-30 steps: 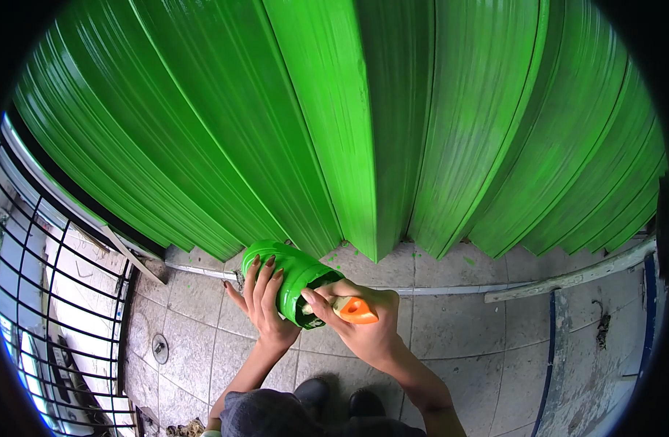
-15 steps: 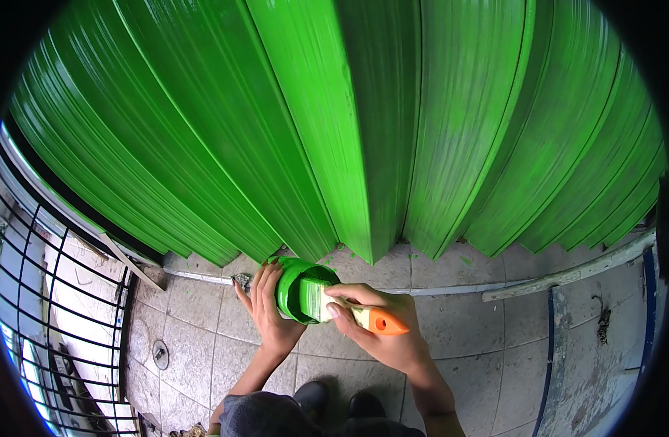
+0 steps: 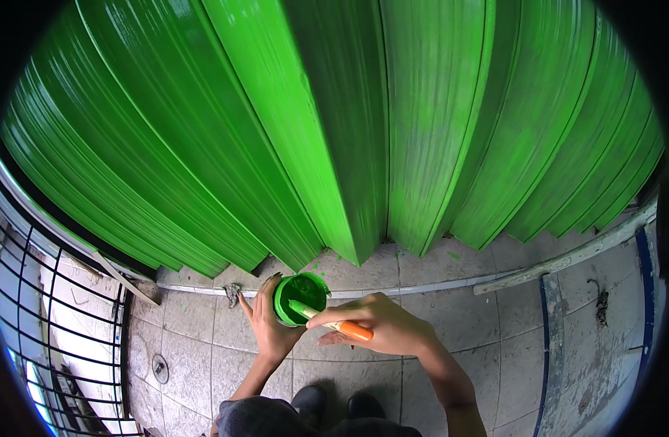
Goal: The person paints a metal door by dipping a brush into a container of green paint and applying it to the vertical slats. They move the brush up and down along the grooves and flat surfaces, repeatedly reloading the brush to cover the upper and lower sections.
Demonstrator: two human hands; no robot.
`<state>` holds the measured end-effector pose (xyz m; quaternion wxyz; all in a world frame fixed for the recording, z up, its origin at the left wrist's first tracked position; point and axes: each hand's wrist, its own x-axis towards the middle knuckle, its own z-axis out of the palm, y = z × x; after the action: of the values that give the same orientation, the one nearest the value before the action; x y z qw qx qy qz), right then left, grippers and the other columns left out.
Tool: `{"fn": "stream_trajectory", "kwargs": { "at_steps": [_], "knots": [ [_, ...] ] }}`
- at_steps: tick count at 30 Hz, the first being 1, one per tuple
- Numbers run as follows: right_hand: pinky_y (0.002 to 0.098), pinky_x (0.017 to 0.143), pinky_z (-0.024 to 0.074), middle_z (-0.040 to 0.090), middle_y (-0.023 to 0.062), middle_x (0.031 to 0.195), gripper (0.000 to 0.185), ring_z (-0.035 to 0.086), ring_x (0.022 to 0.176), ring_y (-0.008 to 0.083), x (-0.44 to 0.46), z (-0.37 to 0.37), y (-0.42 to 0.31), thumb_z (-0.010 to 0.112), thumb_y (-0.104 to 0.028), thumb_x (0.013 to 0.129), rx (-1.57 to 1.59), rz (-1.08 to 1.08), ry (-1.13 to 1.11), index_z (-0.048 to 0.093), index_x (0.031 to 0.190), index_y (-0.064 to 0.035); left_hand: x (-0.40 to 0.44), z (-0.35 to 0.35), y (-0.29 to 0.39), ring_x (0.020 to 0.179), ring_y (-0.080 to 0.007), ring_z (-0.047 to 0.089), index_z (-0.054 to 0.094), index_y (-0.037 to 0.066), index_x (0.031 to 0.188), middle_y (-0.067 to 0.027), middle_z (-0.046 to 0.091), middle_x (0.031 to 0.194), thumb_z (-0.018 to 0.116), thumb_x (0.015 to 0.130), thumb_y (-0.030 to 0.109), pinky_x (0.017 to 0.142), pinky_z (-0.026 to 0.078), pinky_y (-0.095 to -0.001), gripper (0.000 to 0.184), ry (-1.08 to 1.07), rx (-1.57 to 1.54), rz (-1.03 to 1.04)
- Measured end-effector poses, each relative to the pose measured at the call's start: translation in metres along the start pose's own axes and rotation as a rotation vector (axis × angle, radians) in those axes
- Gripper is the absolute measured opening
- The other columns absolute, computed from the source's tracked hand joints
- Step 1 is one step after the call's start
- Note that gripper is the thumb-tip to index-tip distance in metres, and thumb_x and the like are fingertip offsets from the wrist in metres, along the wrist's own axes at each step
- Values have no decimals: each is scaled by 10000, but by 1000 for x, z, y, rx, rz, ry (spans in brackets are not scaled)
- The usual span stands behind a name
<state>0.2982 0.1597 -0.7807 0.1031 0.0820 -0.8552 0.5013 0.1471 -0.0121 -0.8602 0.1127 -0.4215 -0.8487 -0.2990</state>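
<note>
A green paint container [image 3: 279, 301] is held upright by my left hand [image 3: 270, 326], its fingers wrapped round the left side. Green paint shows inside through the open top. My right hand [image 3: 382, 324] grips a paintbrush [image 3: 355, 331] with an orange handle end. The brush's green-coated bristles are over the container's opening, near its lower right rim. Ahead of both hands stands a folded, corrugated panel [image 3: 276, 146] covered in green, glossier on the left and patchier on the right.
Grey floor tiles [image 3: 451, 379] lie below, with green spots near the panel's foot. A pale rail [image 3: 567, 261] crosses at the right. Black metal bars [image 3: 54, 328] stand at the left. A round drain [image 3: 160, 368] and two dark shoes [image 3: 309, 402] are on the floor.
The container has turned from tilted to upright. The brush has come up out of it and turned edge-on, still in my right hand. The panel has shifted left in view.
</note>
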Motion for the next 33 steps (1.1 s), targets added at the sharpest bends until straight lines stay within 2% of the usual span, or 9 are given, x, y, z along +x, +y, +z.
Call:
{"fn": "stream_trajectory", "kwargs": {
  "at_steps": [1,4,10,11,14,21,24,30,33],
  "knots": [
    [283,534,455,707,83,879,261,634,600,185,-1,6,3,684,-121,830,76,-113,108,661,1090,-124,0,0,0,1177,-285,515,453,54,1274,-103,560,1210,873,516,296,1112,73,-575,899,0,-7,2],
    [272,527,445,707,71,822,161,621,588,148,-10,9,8,680,-135,843,171,-142,206,700,999,-102,-2,3,-3,1207,-270,494,449,82,1285,-87,549,1244,884,471,262,1101,33,-607,941,0,-28,20],
    [234,521,416,650,31,681,131,560,575,80,-31,22,19,654,-153,872,253,121,366,728,902,-50,-4,7,5,1189,-254,514,464,83,1269,-73,560,1229,893,473,278,1092,60,-625,924,-51,-5,49],
    [232,506,406,590,23,611,151,531,551,76,-33,21,18,655,-169,874,261,80,425,687,907,-25,-5,7,5,1185,-253,517,462,85,1271,-70,563,1224,894,475,280,1090,63,-627,927,-62,-5,53],
    [232,516,420,615,23,667,150,546,567,71,-35,27,21,641,-133,877,417,47,552,662,974,-20,-8,8,6,1170,-255,528,449,92,1281,-65,570,1209,896,480,280,1088,61,-631,936,-115,-53,11],
    [257,699,532,658,69,812,139,660,760,127,-50,45,26,587,-38,860,599,290,436,633,975,25,-12,11,4,1199,-258,503,441,85,1295,-74,520,1264,897,496,292,1097,49,-620,943,-179,-77,6],
    [278,693,536,656,99,835,168,659,774,160,-59,55,39,522,-33,863,788,186,537,625,960,58,-12,13,7,1197,-258,507,433,82,1300,-74,535,1253,896,497,281,1095,53,-625,948,-208,-87,-20],
    [274,639,515,648,125,825,214,625,693,148,-71,66,47,448,-23,805,801,79,693,621,893,66,-12,18,12,1191,-250,511,418,91,1312,-59,519,1266,888,521,321,1075,59,-664,948,-272,-211,-56],
    [261,567,481,637,117,772,191,583,605,123,-75,68,51,448,-14,773,744,45,768,614,834,59,-12,18,18,1155,-249,539,416,66,1297,-81,567,1211,895,514,282,1099,89,-582,943,-279,-207,-46]
  ]
}}
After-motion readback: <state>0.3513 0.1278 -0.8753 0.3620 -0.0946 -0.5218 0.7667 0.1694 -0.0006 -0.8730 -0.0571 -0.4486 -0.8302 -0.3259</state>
